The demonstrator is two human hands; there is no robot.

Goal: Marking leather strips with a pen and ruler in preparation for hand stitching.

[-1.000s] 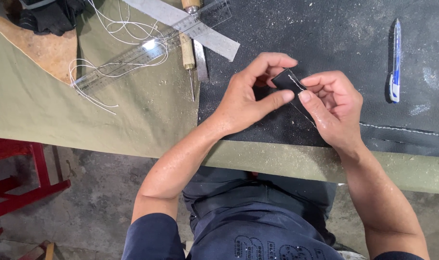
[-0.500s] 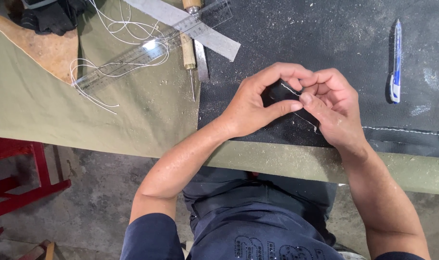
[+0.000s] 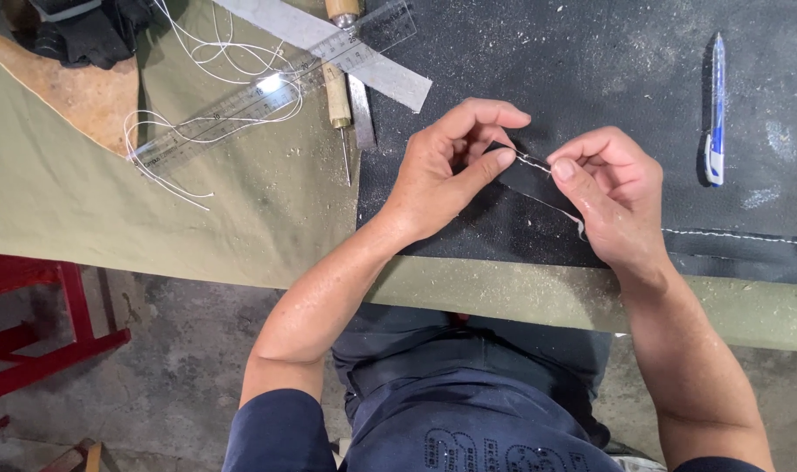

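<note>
My left hand (image 3: 439, 170) and my right hand (image 3: 610, 194) meet over a black sheet of leather (image 3: 608, 96) on the table. Between the fingertips of both hands runs a thin white thread (image 3: 531, 160), pinched at each end. A small black leather piece (image 3: 521, 179) with white stitching lies under the fingers, mostly hidden by them. The thread trails down past my right thumb toward the table's near edge.
An awl with a wooden handle (image 3: 338, 105), a clear ruler (image 3: 267, 87) and a metal ruler (image 3: 328, 39) lie at the upper left with loose white cord (image 3: 167, 166) on olive cloth (image 3: 153, 210). A blue-and-white pen (image 3: 716, 109) rests at right. A red stool (image 3: 31, 315) stands below left.
My hands have drawn apart a little. The black piece that was held up between the fingers is now lower, and the thread is stretched between the two hands.
</note>
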